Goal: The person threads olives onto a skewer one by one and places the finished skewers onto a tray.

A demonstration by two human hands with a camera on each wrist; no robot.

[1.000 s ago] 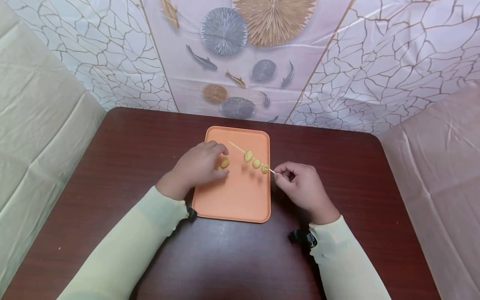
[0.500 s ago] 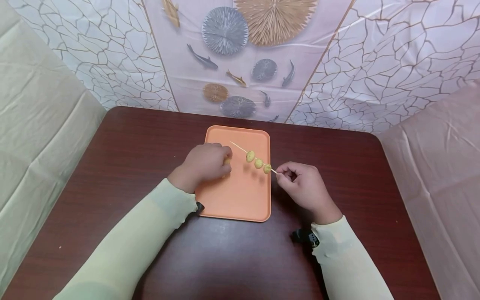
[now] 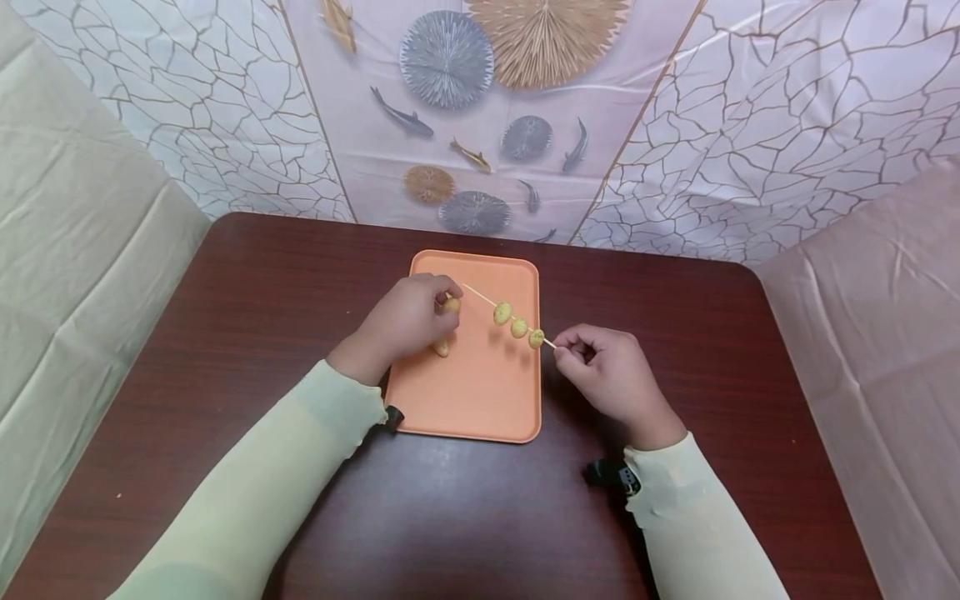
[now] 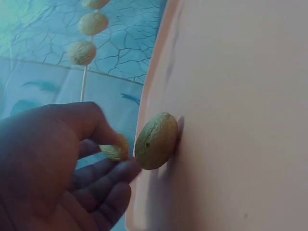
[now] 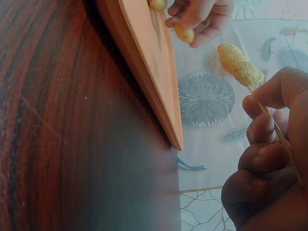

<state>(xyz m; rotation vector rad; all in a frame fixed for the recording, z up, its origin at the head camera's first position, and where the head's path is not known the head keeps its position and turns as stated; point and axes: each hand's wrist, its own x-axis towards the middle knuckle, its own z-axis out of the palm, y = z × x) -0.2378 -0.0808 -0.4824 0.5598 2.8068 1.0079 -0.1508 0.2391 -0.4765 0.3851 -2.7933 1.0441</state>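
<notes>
My left hand (image 3: 405, 317) is over the left part of the orange tray (image 3: 480, 400). Its thumb and fingers pinch a small yellow oval piece (image 4: 115, 148), wrinkled on the outside, just above the tray. A second such piece (image 4: 157, 140) lies on the tray below that hand, partly covered in the head view. To the right of the tray, my right hand (image 3: 611, 375) pinches the lower end of a thin wooden skewer (image 3: 483, 297). Three yellow wrinkled pieces (image 3: 519, 327) are threaded on it, and its bare tip points up and left toward the left hand.
The tray sits on a dark red-brown table (image 3: 675, 333). Behind the table hangs a patterned cloth (image 3: 480, 158) with fish and round motifs. Plain beige cloths (image 3: 82, 250) stand along the left and right sides.
My left hand has closed on a yellow piece and lifted it slightly toward the far side, uncovering the other piece. The right hand and skewer have shifted only a little rightward.
</notes>
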